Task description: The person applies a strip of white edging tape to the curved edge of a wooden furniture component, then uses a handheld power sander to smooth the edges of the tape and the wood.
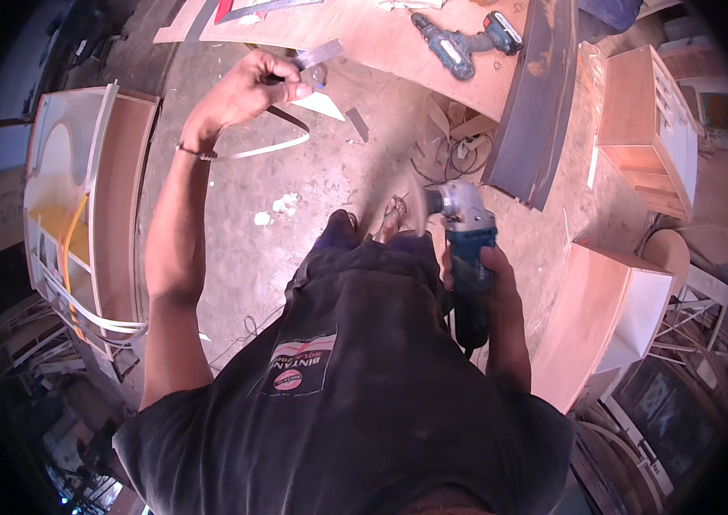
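My right hand (501, 273) grips the teal and black body of an angle grinder (473, 249). The grinder's disc (418, 206) stands edge-on in front of my legs and looks blurred. Farther off to the left, my left hand (259, 84) is closed in a pinch on a short grey flat strip (321, 54). The strip points to the right, apart from the disc. Just below that hand a thin curled band (274, 149), dark on one face and pale on its edge, bends through the view; whether the fingers hold it too I cannot tell.
A workbench (373, 34) at the far side carries a cordless drill (458, 45) and a long dark board (536, 103). Wooden cabinets (119, 180) stand left, and more cabinets (639, 129) right. Offcuts and a coiled cable (460, 154) lie on the floor under the bench.
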Demonstrator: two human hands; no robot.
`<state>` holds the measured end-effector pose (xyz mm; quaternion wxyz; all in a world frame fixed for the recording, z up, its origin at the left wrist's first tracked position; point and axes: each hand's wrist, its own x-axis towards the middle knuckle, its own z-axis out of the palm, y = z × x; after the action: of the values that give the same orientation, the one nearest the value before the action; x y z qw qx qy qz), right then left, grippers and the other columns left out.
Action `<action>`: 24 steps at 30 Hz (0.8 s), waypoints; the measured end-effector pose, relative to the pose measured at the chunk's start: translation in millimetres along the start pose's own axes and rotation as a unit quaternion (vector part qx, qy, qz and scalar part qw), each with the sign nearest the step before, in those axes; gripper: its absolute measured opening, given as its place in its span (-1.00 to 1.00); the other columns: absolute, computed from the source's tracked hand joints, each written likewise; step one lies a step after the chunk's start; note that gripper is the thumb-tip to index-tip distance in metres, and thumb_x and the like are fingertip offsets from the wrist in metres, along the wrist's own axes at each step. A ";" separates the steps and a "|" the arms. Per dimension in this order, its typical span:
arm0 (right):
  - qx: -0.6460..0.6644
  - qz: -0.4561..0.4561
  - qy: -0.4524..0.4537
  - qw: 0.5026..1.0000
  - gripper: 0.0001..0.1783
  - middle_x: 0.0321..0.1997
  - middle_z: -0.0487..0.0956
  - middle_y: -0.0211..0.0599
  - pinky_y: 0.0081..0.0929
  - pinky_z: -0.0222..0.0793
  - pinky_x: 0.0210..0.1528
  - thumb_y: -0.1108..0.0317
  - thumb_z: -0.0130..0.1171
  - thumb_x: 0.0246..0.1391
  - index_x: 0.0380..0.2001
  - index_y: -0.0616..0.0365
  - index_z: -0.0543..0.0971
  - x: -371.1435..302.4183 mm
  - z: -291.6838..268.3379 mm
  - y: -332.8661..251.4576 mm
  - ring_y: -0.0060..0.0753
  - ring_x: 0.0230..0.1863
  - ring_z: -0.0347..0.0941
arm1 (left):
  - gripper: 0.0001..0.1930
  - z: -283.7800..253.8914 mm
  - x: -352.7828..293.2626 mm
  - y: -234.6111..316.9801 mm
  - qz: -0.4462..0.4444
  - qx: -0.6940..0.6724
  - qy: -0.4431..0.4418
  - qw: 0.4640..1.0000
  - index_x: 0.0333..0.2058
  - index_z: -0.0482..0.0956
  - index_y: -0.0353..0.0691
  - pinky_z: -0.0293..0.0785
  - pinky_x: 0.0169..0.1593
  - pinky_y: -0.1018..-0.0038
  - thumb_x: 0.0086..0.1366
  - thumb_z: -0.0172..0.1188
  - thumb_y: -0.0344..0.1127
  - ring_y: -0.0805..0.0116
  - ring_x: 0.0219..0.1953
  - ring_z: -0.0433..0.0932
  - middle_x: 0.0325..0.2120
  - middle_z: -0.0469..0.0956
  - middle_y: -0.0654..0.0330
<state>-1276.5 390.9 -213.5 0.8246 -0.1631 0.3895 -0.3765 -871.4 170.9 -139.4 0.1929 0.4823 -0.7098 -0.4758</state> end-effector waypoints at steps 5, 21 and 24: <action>-0.050 -0.010 0.101 0.994 -0.14 -0.24 0.60 -0.06 -0.34 0.58 -0.30 -0.11 0.38 -0.04 0.17 0.29 0.40 -83.2 17.1 17.4 -0.23 -0.36 0.60 | -0.69 3.6 -15.8 -16.6 0.090 -0.009 -0.033 0.995 -0.55 0.56 -0.28 0.08 -0.45 0.53 0.32 0.39 -0.27 0.64 -0.52 0.21 -0.62 0.28 0.49; -0.203 -0.090 0.211 0.952 -0.15 -0.25 0.60 -0.08 -0.35 0.61 -0.35 -0.08 0.43 -0.08 0.14 0.24 0.38 -226.6 -173.5 -2.7 -0.22 -0.39 0.61 | -0.64 73.5 -80.2 5.6 0.049 0.007 0.036 0.998 -0.54 0.54 -0.28 0.12 -0.42 0.51 0.36 0.34 -0.16 0.63 -0.50 0.20 -0.62 0.29 0.46; -0.182 -0.129 0.146 0.964 -0.14 -0.25 0.60 -0.10 -0.37 0.60 -0.35 -0.11 0.45 -0.10 0.13 0.23 0.39 -209.0 -214.9 1.3 -0.24 -0.38 0.62 | -0.66 114.1 -95.3 47.8 0.038 0.022 0.069 0.997 -0.55 0.56 -0.28 0.11 -0.41 0.48 0.34 0.35 -0.20 0.60 -0.50 0.20 -0.62 0.27 0.45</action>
<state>-1526.6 553.2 -244.0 0.6598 -0.3028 0.5432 -0.4218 -935.2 313.4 -134.5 0.2483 0.4909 -0.7229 -0.4181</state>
